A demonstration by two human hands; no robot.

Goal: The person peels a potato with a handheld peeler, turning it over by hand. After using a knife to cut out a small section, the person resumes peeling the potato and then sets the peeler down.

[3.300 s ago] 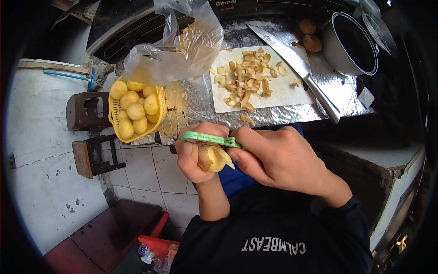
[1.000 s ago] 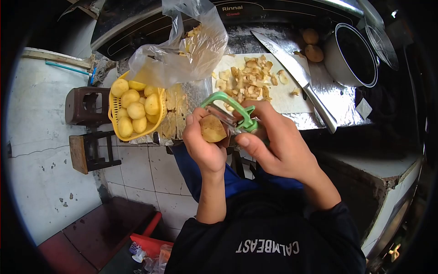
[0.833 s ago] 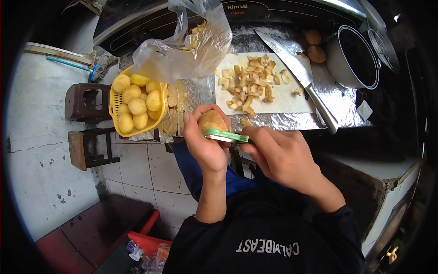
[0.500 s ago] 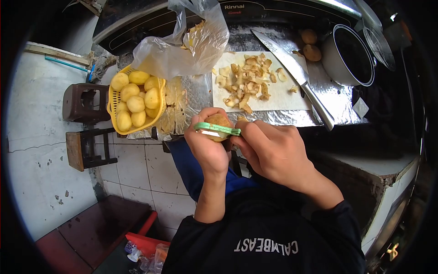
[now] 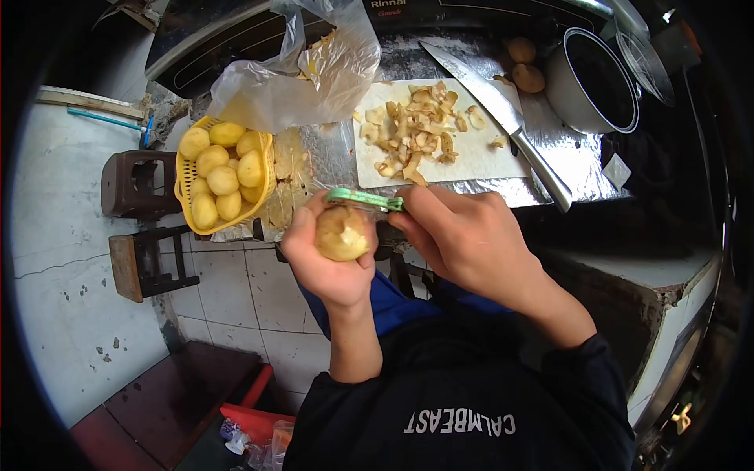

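I'm watching the left hand wrapping snugly around the potato, probably steadying it. The right hand is pinching the peeler at its twelve o'clock edge. The blade is lying edge-on, so I can't tell if it is touching. A basket is sitting at ten o'clock.

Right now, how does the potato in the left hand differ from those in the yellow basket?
The small potato in the left hand shows brown skin patches; the piled potatoes in the yellow plastic basket look pale yellow. The held potato is alone, the green plastic peeler in the right hand at its top; the basket potatoes lie untouched. All are small and roundish.
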